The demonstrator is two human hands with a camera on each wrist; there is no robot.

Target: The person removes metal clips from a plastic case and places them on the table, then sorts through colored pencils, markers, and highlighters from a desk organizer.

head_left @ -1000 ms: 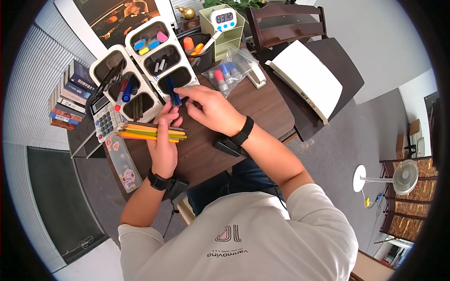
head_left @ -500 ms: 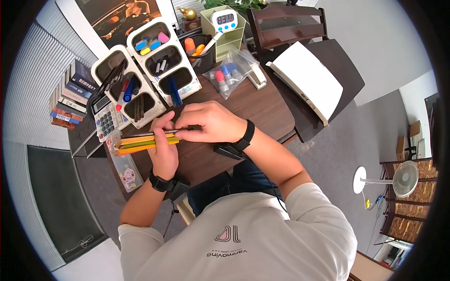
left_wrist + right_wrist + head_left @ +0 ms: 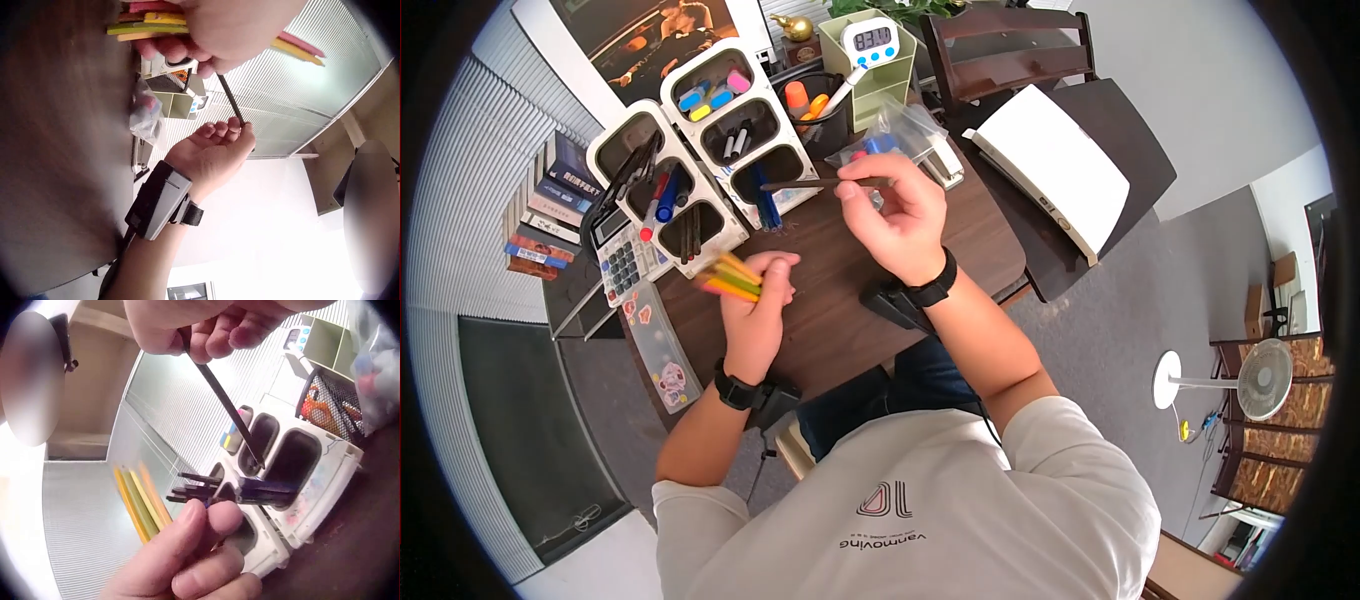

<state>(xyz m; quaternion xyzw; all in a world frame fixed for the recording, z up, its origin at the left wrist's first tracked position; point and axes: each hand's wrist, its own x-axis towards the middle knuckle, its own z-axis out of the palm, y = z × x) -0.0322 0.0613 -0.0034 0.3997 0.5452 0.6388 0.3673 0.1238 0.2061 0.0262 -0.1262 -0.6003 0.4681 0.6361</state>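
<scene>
In the head view, my left hand (image 3: pixel 755 305) holds a bundle of coloured pencils (image 3: pixel 738 278), yellow, green, orange and pink, over the front of the desk. My right hand (image 3: pixel 895 215) pinches one dark pencil (image 3: pixel 800 185) by its end, its other end pointing left over the organizer. That dark pencil (image 3: pixel 222 394) slants down toward the compartments in the right wrist view. Blue pencils (image 3: pixel 768 205) stand in the front right compartment of the white organizer (image 3: pixel 745 195). Dark brown pencils (image 3: pixel 690 228) fill the front left one.
Behind the right hand lie a clear plastic bag (image 3: pixel 900 130) and a white stapler (image 3: pixel 942 162). A black mesh cup (image 3: pixel 820 130) and a green holder with a timer (image 3: pixel 870 40) stand at the back. A calculator (image 3: pixel 625 262) and a stickered case (image 3: pixel 658 350) are at left.
My right hand went from the blue pencils to the bundle, drew out a dark pencil, then moved up and right with it. The bundle in my left hand has tilted.
</scene>
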